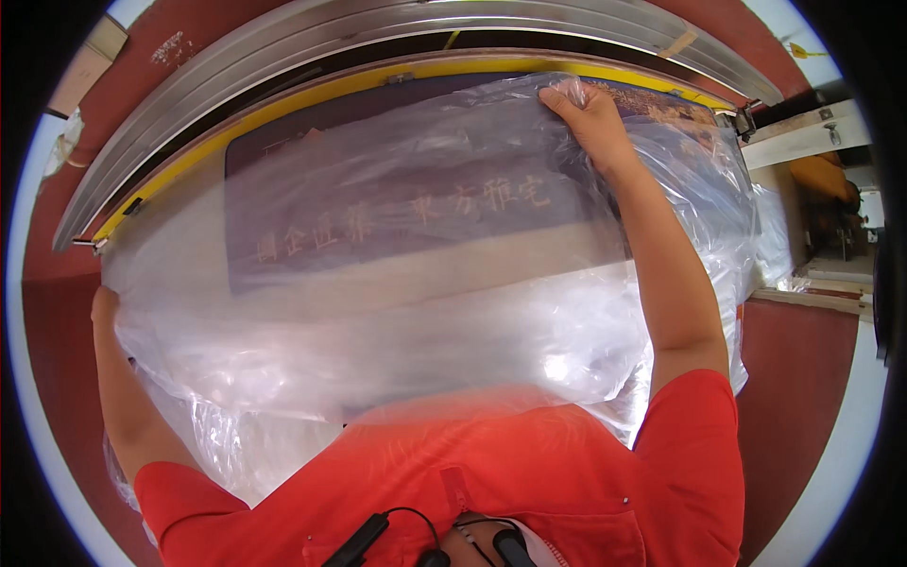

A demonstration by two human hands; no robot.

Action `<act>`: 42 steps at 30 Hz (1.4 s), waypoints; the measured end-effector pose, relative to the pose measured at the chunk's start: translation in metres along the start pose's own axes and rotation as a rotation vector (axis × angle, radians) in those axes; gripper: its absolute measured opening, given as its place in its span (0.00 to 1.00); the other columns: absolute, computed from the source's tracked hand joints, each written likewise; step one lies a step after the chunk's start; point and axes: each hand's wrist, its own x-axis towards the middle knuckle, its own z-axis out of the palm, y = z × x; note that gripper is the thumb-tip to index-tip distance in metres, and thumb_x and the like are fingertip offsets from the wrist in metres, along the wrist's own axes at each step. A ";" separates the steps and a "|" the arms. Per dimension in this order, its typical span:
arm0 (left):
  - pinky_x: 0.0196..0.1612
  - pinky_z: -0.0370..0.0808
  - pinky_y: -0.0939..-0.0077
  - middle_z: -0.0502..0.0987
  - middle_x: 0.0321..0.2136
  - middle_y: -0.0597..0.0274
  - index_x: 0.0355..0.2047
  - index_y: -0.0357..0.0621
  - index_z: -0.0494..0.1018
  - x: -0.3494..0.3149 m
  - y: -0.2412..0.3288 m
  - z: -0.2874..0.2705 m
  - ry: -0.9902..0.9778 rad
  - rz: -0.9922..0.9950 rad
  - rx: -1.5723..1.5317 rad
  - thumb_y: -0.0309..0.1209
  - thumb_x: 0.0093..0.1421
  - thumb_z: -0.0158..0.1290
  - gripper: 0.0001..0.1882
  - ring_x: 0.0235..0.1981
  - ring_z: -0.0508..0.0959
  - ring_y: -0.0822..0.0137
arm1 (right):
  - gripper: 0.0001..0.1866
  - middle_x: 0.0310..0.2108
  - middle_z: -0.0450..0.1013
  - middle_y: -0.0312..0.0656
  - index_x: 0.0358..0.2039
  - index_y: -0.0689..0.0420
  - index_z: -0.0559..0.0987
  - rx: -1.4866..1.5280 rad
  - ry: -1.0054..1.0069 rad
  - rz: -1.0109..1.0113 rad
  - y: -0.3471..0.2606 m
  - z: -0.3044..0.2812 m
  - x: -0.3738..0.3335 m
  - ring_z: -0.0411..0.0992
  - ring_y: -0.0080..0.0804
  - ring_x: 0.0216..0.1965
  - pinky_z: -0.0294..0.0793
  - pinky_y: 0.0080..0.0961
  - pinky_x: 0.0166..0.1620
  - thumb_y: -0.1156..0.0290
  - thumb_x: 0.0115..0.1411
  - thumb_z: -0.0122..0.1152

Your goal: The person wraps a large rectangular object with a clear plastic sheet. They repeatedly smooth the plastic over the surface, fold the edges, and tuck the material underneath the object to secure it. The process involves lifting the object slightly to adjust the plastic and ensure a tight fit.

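A large clear plastic sheet (444,321) is spread, wrinkled and shiny, across the bed in front of me. Through it shows a dark purple rectangular panel (397,180) with pale lettering and a golden pattern at its far right. My right hand (588,118) is closed on the sheet's far edge, thumb to the left, above the panel's far side. At the left end of the bed, my left hand (106,307) grips the sheet's side edge; its fingertips are mostly hidden behind the plastic.
Beyond the panel runs a yellow strip (312,93), with a long silver metal rail (378,42) behind it. Small metal fittings (746,123) sit at the strip's right end. Reddish-brown floor (803,378) shows at the right, below a pale frame (812,137).
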 end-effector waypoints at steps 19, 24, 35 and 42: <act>0.21 0.55 0.86 0.57 0.15 0.74 0.16 0.44 0.62 -0.231 0.394 -0.146 -0.745 0.844 -1.168 0.26 0.51 0.46 0.08 0.19 0.56 0.82 | 0.17 0.32 0.66 0.42 0.27 0.54 0.71 -1.122 0.444 -0.325 0.015 -0.082 -0.084 0.62 0.36 0.40 0.59 0.35 0.43 0.55 0.43 0.58; 0.21 0.57 0.83 0.58 0.14 0.71 0.19 0.40 0.62 -0.159 0.176 -0.078 -0.140 0.450 -0.681 0.30 0.54 0.45 0.10 0.18 0.57 0.80 | 0.34 0.56 0.48 0.46 0.52 0.55 0.56 -1.101 -0.523 -0.621 -0.041 0.036 -0.126 0.42 0.41 0.58 0.40 0.39 0.56 0.44 0.52 0.39; 0.22 0.57 0.85 0.62 0.16 0.72 0.21 0.40 0.63 -0.174 0.138 -0.032 0.025 0.248 -0.805 0.33 0.54 0.47 0.11 0.19 0.57 0.78 | 0.30 0.51 0.57 0.46 0.49 0.57 0.62 -1.295 0.165 -0.430 -0.005 0.021 -0.086 0.52 0.37 0.54 0.49 0.36 0.54 0.50 0.50 0.47; 0.44 0.57 0.82 0.65 0.29 0.65 0.25 0.39 0.66 -0.236 0.069 -0.113 -0.090 0.561 -1.306 0.30 0.53 0.48 0.07 0.35 0.64 0.73 | 0.16 0.37 0.68 0.40 0.35 0.52 0.73 -1.091 0.538 -0.098 -0.002 0.006 -0.020 0.63 0.38 0.43 0.67 0.34 0.38 0.57 0.48 0.53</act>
